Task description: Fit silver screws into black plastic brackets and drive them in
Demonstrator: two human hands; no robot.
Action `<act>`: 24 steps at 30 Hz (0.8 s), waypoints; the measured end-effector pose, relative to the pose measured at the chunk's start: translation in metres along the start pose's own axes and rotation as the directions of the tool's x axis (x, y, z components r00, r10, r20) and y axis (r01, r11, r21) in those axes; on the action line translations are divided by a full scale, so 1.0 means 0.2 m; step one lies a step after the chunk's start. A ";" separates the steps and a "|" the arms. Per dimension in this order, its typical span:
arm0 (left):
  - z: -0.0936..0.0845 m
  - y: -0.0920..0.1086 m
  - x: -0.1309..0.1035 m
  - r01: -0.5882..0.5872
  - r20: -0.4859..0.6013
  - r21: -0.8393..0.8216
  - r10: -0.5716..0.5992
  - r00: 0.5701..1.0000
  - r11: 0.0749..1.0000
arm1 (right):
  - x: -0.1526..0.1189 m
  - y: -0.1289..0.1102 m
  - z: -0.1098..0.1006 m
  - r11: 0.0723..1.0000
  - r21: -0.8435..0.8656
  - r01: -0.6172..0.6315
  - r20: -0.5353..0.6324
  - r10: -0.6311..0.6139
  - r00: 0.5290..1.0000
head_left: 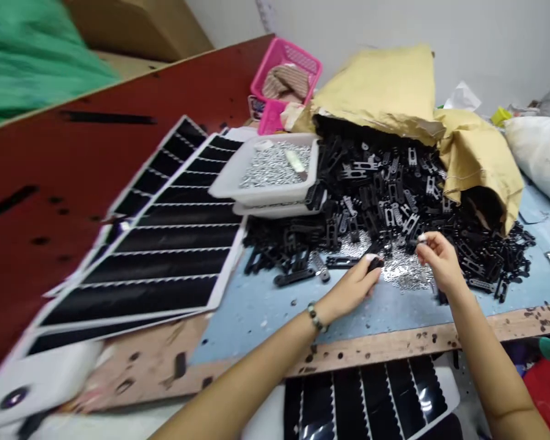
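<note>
My left hand [358, 280], with a beaded bracelet [316, 316] at its wrist, is closed around a small black plastic part [374, 263]. Most of that part is hidden by the fingers. To its right, my right hand [441, 261] is raised a little, thumb and forefinger pinched together; what they hold, if anything, is too small to name. Below and between both hands lies a spread of small shiny metal pieces [406, 271]. Just beyond is a large heap of black slotted plastic parts [371, 195], spilling from a yellow paper sack [380, 91].
A white tub [227, 183] of small metal pieces stands left of the heap. Sheets of black strips [178, 244] lean along the red board [73, 183]. A pink basket [275, 52] holds cloth at the back. A white sack [541, 146] lies right. More black strips [348, 400] lie below the table edge.
</note>
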State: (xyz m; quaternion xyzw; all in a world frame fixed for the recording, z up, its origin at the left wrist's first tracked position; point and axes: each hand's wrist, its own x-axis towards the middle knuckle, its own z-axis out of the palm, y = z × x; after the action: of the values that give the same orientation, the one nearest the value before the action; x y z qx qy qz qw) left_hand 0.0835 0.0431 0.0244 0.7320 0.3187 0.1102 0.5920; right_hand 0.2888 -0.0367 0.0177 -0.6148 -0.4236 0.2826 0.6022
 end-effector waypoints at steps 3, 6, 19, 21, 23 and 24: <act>0.01 0.02 -0.03 -0.117 -0.054 0.117 0.124 0.991 0.986 | -0.13 -0.01 0.18 0.988 0.115 -0.099 0.210 0.073 0.975; 0.00 0.02 -0.06 -0.188 -0.080 0.244 0.213 0.974 0.951 | -0.18 -0.03 0.23 0.999 0.013 -0.035 0.297 0.029 0.954; 0.01 0.01 -0.05 -0.182 -0.061 0.370 0.219 0.974 0.911 | -0.30 0.03 0.11 0.777 -0.572 0.262 0.225 -0.159 0.961; 0.05 -0.04 0.00 -0.179 -0.051 0.374 0.212 0.976 0.910 | -0.34 0.12 0.11 0.639 -0.732 0.235 0.203 -0.124 0.971; 0.10 -0.09 0.04 -0.269 0.022 0.411 0.286 0.958 0.871 | -0.36 0.19 0.13 0.516 -0.824 0.234 0.202 -0.119 0.972; 0.12 -0.12 0.05 -0.325 0.068 0.431 0.329 0.942 0.842 | -0.37 0.21 0.14 0.484 -0.843 0.235 0.201 -0.121 0.972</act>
State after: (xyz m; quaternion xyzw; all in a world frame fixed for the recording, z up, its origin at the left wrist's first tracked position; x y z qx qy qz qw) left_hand 0.0963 0.0325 -0.0060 0.8888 0.2085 0.1383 0.3840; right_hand 0.2374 -0.0833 -0.0392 -0.7679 -0.6028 0.0049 0.2168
